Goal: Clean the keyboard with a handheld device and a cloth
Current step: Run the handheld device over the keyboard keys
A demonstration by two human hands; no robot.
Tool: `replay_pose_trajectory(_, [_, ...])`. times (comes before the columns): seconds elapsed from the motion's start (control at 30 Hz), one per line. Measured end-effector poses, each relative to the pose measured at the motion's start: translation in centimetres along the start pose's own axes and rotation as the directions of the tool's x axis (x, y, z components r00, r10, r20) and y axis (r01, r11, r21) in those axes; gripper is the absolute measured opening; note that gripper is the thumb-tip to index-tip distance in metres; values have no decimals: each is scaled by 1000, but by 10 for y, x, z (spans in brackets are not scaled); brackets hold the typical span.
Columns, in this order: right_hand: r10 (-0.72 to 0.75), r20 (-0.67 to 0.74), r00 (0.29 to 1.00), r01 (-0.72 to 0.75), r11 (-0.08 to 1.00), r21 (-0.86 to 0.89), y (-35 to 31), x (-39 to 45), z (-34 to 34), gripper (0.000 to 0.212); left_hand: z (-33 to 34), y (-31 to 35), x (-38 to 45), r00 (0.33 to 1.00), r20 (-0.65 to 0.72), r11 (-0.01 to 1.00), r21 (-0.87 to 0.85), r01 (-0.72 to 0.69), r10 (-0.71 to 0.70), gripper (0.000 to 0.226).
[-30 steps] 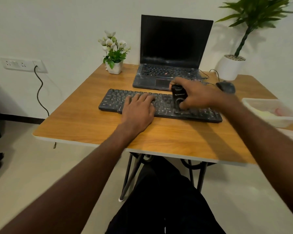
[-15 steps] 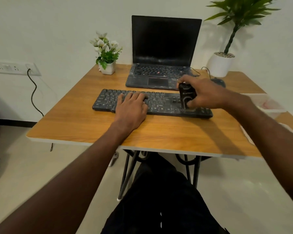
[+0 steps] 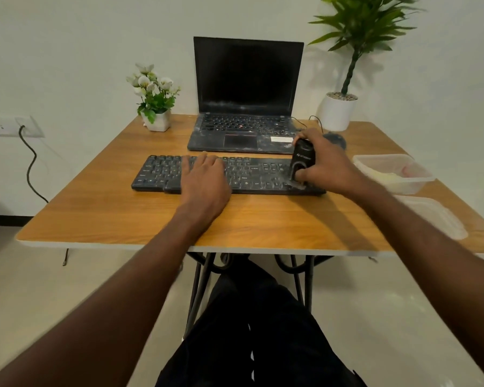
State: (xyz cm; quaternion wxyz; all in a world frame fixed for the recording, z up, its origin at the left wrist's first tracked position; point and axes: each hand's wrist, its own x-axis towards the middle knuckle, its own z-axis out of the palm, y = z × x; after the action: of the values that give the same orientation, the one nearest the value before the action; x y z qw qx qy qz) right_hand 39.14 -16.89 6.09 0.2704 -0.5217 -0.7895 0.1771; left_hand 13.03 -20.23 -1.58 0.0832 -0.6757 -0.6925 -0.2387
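Observation:
A black keyboard lies across the middle of the wooden table. My left hand rests flat on the keyboard's left half, fingers straight. My right hand grips a small black handheld device, held upright with its clear nozzle down on the keys at the keyboard's right end. No cloth can be made out for certain; pale material shows inside the plastic container at the right.
An open dusty laptop stands behind the keyboard. A black mouse lies behind my right hand. A small flower pot is at the back left, a large potted plant at the back right. A clear lid lies near the right edge.
My right hand has slid the device rightward along the keyboard, from near the middle-right to the right end. My left hand has stayed in place on the keys.

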Motion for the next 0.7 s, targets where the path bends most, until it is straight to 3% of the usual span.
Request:
replay_pose_trajectory(0.13, [-28, -125, 992, 42, 993, 109, -2, 2, 26, 74, 14, 63, 2, 996, -37, 977, -197, -85, 80, 40])
replay_pose_trajectory(0.23, [-58, -70, 996, 57, 998, -25, 1, 5, 24, 78, 35, 75, 3, 995, 27, 979, -183, -85, 91, 44])
replay_pose_trajectory(0.3, [15, -42, 999, -20, 993, -120, 7, 6, 7, 79, 42, 71, 4, 995, 41, 987, -138, -80, 86, 45])
replay_pose_trajectory(0.4, [98, -128, 987, -124, 969, -213, 14, 5, -13, 80, 41, 72, 3, 995, 38, 989, -119, -82, 87, 45])
replay_pose_trajectory(0.53, [62, -80, 995, -64, 997, -32, 25, -18, -13, 80, 43, 72, 2, 995, 40, 989, -120, -88, 93, 44])
replay_pose_trajectory(0.7, [3, -126, 992, -44, 945, -325, 30, -27, -26, 76, 40, 73, 2, 995, 40, 987, -134, -89, 95, 44])
